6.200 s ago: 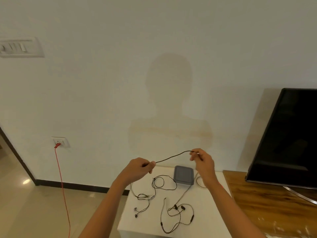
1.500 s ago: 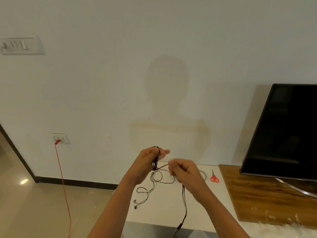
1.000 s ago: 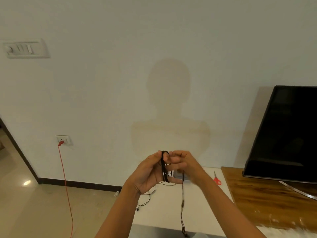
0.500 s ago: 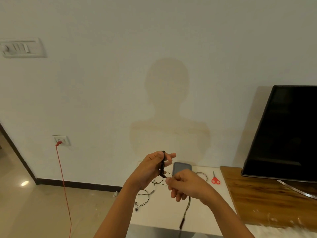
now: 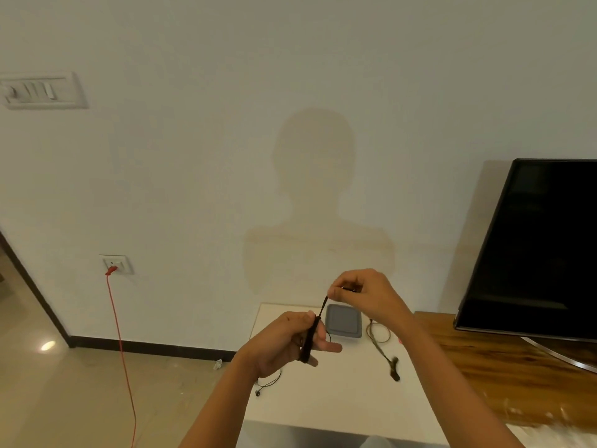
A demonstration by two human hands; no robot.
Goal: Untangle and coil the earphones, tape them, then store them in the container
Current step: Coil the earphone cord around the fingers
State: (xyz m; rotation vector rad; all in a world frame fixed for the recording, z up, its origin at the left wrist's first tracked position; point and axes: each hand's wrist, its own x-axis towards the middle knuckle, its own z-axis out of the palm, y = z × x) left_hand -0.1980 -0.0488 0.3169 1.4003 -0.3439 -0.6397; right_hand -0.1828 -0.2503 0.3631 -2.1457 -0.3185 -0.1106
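Note:
My left hand [image 5: 292,339] holds a dark earphone cord [image 5: 308,342] wound in loops round its fingers, above the white table [image 5: 336,402]. My right hand [image 5: 365,294] is raised up and to the right, pinching the cord's free end, which runs taut down to the coil. A grey lidded container [image 5: 343,321] sits at the back of the table. A second, brownish earphone set [image 5: 382,347] lies to its right, its earbuds blurred. Another thin black earphone cord [image 5: 268,384] lies near the table's left edge, partly hidden under my left wrist.
A black TV [image 5: 536,247] stands on a wooden surface [image 5: 504,367] to the right. A red cable [image 5: 121,344] hangs from a wall socket [image 5: 114,264] down to the floor at the left. A wall rises just behind the table.
My right hand has swung from below the coil up and to the right, carrying the cord's end over my left hand's fingers. The hanging tail is gone from below.

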